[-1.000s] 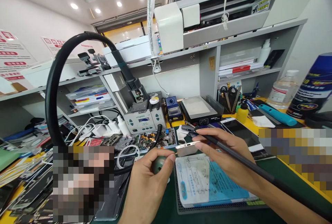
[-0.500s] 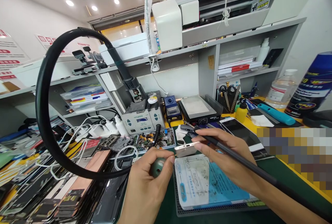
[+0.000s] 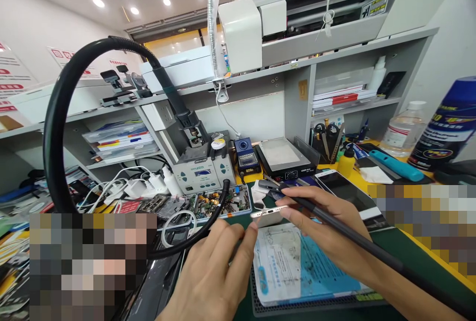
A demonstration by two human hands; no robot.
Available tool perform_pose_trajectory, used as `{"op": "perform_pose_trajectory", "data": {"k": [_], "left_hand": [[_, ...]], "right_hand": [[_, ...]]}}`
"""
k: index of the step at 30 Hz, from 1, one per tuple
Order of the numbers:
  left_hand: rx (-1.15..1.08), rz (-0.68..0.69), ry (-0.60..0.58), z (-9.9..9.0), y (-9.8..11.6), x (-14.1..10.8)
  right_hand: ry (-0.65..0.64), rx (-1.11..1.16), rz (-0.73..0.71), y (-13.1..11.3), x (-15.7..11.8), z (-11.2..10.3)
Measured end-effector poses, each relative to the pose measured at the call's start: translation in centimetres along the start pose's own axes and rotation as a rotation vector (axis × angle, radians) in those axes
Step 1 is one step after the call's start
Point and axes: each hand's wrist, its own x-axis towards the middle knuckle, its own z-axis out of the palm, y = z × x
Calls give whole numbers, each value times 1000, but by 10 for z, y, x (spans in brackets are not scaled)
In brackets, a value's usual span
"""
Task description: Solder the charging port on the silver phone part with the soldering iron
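Note:
My right hand (image 3: 327, 219) pinches a smartphone (image 3: 268, 218) between thumb and fingers. The phone is tilted, its bottom edge with the charging port and speaker holes toward me. A long black rod-like tool (image 3: 344, 226) also lies in that hand, running to the lower right. My left hand (image 3: 219, 266) is closed, its fingertips at the phone's left corner. Whatever it holds is hidden behind the fingers. Beneath the phone lies a blue and white printed packet (image 3: 278, 266) on a dark perforated mat (image 3: 267, 309).
A black hose (image 3: 52, 137) loops along the left. Behind my hands are a tray of small parts (image 3: 208, 204), a grey rework station (image 3: 203, 174) and a flat heating plate (image 3: 280, 155). Another phone (image 3: 345, 189), a yellow bottle (image 3: 345, 162) and a spray can (image 3: 442, 122) stand or lie right.
My left hand has turned over, palm away, and shifted slightly; the round green object seen in it before is now hidden. My right hand and the phone have barely moved.

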Motion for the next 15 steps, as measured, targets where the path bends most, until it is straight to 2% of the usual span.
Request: {"op": "perform_pose_trajectory", "data": {"k": [15], "left_hand": [[28, 33, -94, 0, -1, 0]], "right_hand": [[6, 4, -7, -1, 0, 0]]}}
